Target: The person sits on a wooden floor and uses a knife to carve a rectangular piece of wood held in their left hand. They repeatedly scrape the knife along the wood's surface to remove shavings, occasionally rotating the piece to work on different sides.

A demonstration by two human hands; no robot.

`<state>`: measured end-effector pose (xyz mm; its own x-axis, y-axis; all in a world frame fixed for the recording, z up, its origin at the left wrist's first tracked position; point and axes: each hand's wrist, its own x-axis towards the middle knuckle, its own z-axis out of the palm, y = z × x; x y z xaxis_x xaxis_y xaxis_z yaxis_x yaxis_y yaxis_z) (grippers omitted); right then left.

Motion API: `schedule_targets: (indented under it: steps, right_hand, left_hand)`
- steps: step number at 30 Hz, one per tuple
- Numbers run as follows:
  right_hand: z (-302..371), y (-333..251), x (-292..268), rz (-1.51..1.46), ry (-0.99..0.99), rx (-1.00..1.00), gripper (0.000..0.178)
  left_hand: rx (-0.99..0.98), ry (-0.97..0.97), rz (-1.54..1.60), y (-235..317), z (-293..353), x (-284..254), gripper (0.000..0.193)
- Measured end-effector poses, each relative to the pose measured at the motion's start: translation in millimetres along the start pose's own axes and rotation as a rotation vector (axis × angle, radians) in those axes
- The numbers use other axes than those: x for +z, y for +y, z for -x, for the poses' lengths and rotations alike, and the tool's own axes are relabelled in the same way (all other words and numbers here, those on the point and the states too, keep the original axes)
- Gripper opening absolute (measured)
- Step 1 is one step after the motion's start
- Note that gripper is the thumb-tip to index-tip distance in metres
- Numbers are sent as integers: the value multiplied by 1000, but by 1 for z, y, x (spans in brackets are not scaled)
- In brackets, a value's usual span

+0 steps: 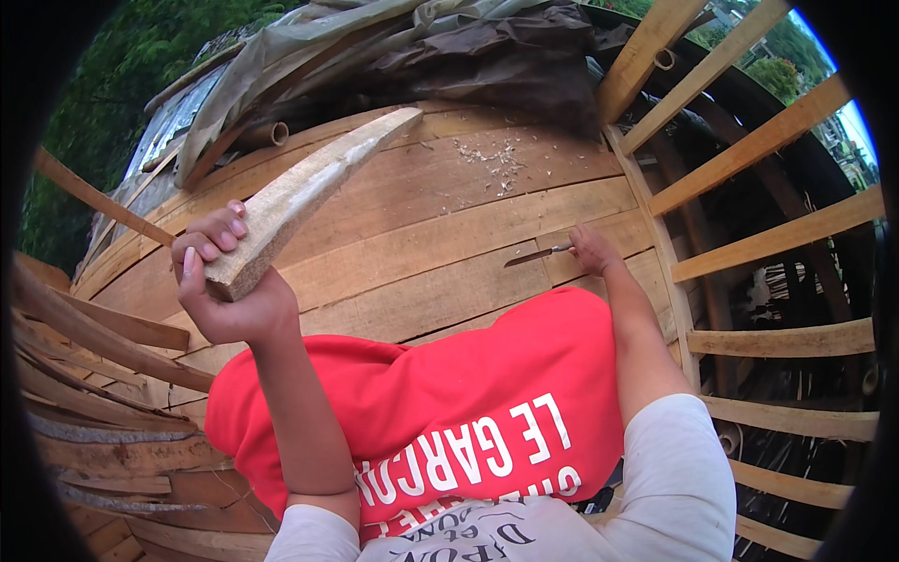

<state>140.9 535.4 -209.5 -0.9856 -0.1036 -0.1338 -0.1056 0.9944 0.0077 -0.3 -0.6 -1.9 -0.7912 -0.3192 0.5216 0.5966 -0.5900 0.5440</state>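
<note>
My left hand (pixel 229 281) is closed round the thick, square-cut end of a long wooden piece (pixel 309 187). The piece is raised and tapers away to a narrow tip at the far end, with a pale patch along its side. Over to the right, my right hand (pixel 594 251) is closed on the handle of a small knife (pixel 530 257). The knife's dark blade points left, low over or on the plank floor (pixel 440 286); I cannot tell whether it touches. Blade and wooden piece are well apart.
Wood shavings (pixel 496 164) are scattered on the far planks. A slatted wooden railing (pixel 749 248) runs along the right, and more boards (pixel 112 450) stand at the left. Dark plastic sheeting (pixel 478 66) hangs at the far side. A red cloth (pixel 468 375) covers my lap.
</note>
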Motion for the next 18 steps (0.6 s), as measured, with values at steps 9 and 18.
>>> schedule_targets:
  steps: [9, 18]
  right_hand:
    - [7, 0, 5, -23, 60, 229, 26]
    - [13, 3, 7, 12, 203, 354, 24]
  left_hand:
    - [4, 6, -10, 0, -1, 0, 12]
    - [9, 1, -21, 0, -1, -2, 12]
